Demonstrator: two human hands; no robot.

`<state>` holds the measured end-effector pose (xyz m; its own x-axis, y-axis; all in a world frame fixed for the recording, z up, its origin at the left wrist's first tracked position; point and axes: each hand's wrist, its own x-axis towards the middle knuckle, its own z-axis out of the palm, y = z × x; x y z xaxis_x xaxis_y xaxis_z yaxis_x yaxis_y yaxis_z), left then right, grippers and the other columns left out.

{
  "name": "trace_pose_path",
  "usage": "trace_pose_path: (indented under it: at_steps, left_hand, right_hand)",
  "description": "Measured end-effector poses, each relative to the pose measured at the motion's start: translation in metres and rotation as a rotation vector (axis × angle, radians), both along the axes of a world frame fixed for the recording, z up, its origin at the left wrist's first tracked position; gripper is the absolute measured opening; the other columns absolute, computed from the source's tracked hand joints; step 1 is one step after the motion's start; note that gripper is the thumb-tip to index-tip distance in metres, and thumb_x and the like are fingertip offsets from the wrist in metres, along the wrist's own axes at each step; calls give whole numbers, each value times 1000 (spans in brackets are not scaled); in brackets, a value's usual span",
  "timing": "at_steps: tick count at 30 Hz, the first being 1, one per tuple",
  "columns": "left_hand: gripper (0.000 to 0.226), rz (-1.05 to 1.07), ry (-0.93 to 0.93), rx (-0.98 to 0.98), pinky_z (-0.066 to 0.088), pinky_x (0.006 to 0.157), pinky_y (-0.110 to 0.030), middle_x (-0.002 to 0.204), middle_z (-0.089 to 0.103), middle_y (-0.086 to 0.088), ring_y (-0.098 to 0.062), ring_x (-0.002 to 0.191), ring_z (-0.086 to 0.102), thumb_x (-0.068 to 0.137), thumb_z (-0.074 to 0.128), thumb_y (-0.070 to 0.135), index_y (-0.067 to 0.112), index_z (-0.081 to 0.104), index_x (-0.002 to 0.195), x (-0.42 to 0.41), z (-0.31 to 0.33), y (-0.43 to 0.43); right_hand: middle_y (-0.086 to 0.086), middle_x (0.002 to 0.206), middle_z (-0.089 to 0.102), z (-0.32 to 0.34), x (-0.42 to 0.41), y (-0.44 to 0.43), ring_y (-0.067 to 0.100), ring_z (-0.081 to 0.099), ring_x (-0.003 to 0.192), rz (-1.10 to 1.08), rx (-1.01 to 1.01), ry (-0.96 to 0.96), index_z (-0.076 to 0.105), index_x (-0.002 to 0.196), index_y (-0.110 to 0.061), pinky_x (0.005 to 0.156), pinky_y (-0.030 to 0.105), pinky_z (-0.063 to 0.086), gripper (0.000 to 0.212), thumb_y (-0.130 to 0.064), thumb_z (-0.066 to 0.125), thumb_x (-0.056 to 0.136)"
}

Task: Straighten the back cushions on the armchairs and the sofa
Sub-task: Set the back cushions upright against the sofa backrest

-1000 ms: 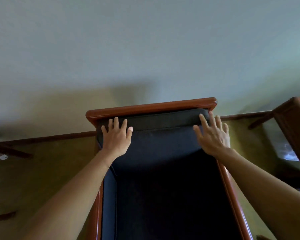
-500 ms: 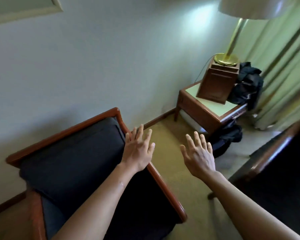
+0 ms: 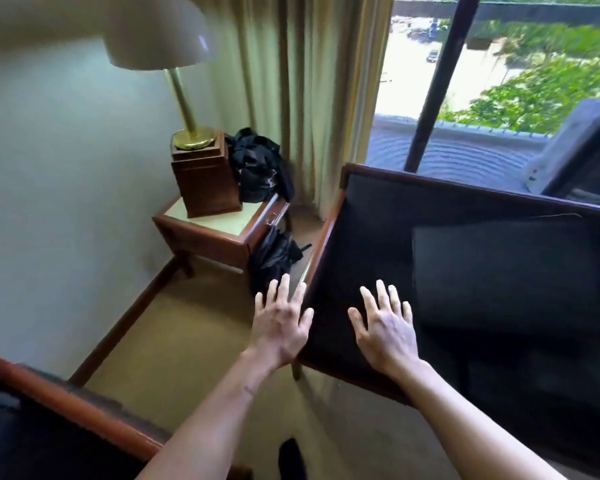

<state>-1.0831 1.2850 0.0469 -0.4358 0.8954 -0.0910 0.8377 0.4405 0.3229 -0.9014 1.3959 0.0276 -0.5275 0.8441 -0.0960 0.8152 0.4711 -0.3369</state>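
A dark-cushioned seat with a wooden frame (image 3: 322, 244) fills the right side under the window. Its back cushion (image 3: 513, 271) is dark and hard to make out. My right hand (image 3: 386, 327) hovers over its near left part, fingers spread, holding nothing. My left hand (image 3: 281, 323) is open too, just left of the frame's wooden arm, above the carpet. The armchair (image 3: 66, 403) with the reddish wooden arm lies at the bottom left corner, apart from both hands.
A wooden side table (image 3: 215, 237) stands in the corner with a brass lamp (image 3: 184, 109) on a wooden box. Dark clothing (image 3: 257, 168) lies on the table and a black bag (image 3: 274, 258) beside it. Curtains (image 3: 309, 81) and a window are behind. Carpet (image 3: 187, 341) lies between the seats.
The view has swung right, from the armchair to the seat by the window. Both hands left the armchair's back cushion and now reach toward the second seat.
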Motion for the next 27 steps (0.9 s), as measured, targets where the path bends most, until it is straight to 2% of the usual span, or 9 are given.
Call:
trace_pose_path:
  at_steps: [8,17,22,25,27]
  left_hand:
    - [65,-231,-20,-56,13,131,-54,179,12,-10,-31,165,10,110,40,48,25,25,169,60,-37,181]
    - [64,-304,-143,-103,15,130,-51,178,16,-10,-30,164,14,110,42,49,24,28,168,79,-69,384]
    - [63,-198,-361,-156,24,129,-46,176,24,-6,-25,162,21,108,49,49,26,36,165,91,-94,477]
    - [60,-48,-554,-173,33,124,-41,170,39,-1,-22,155,37,105,56,48,26,45,159,102,-120,524]
    - [60,52,-665,-189,36,120,-38,165,45,-4,-24,150,45,103,60,46,23,48,157,111,-138,551]
  right_hand:
    - [8,173,14,-31,80,134,27,4,160,-221,-6,-58,30,162,-25,127,50,9,64,-56,33,106]
    - [9,173,15,-47,124,314,27,6,160,-380,-20,-112,30,161,-23,127,51,9,64,-54,33,105]
    - [12,172,18,-63,152,396,29,9,160,-464,-47,-118,33,160,-21,127,52,12,63,-51,36,105]
    - [13,172,17,-76,175,446,29,9,159,-512,-59,-129,32,160,-19,127,52,12,63,-50,36,105]
    - [13,172,16,-87,193,477,29,8,159,-526,-54,-157,30,160,-18,127,51,12,64,-51,36,105]
